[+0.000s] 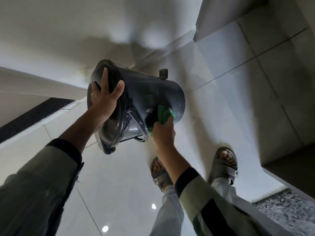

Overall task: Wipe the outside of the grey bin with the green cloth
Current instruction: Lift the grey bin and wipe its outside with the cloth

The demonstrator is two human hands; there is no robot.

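Note:
The grey bin is a round pedal bin, tipped on its side and held up above the floor. Its lid end points toward me and its base points away to the right. My left hand is spread over the lid with the thumb hooked on the rim, gripping the bin. My right hand presses the crumpled green cloth against the lower side wall of the bin. Part of the cloth is hidden under my fingers. The wire pedal frame shows along the bin's underside.
I stand on a glossy pale tiled floor; my two feet in grey sandals are below the bin. A grey tiled wall or cabinet rises on the right. A speckled mat lies at the lower right. A dark strip runs along the left wall.

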